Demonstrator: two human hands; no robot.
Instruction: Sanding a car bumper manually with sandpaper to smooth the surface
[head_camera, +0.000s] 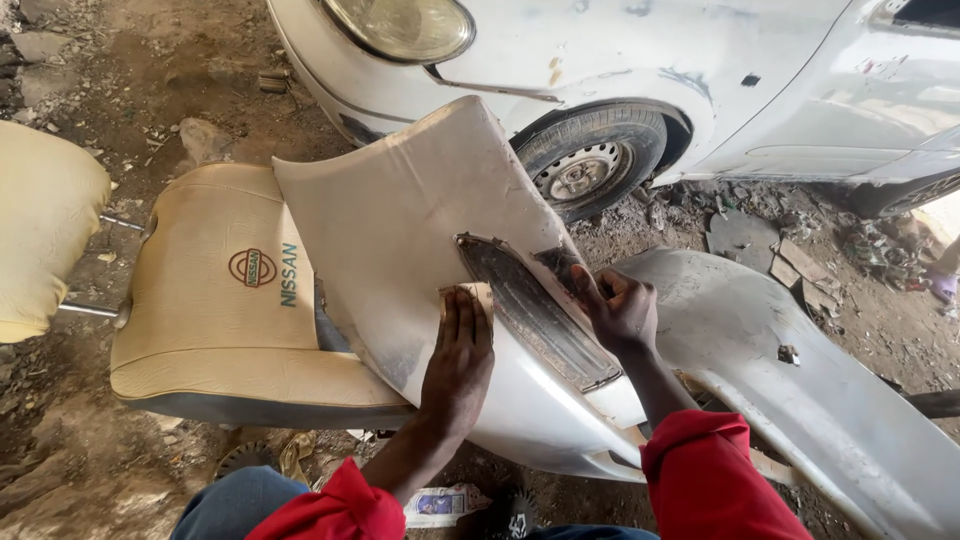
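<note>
A white, dusty car bumper panel (400, 210) lies propped over a tan car seat (215, 290) in front of me. My left hand (458, 355) presses flat on a small piece of sandpaper (478, 294) against the panel's surface. My right hand (620, 305) rests on the panel's far edge, fingers curled beside a long dark recessed slot (535, 310) in the panel. Both arms wear red sleeves.
A white car (640, 60) with a headlight and front wheel (590, 165) stands just behind. A second grey body panel (800, 360) lies to the right. A tan headrest (40, 225) is at the left. Dirt ground with rubble and litter surrounds everything.
</note>
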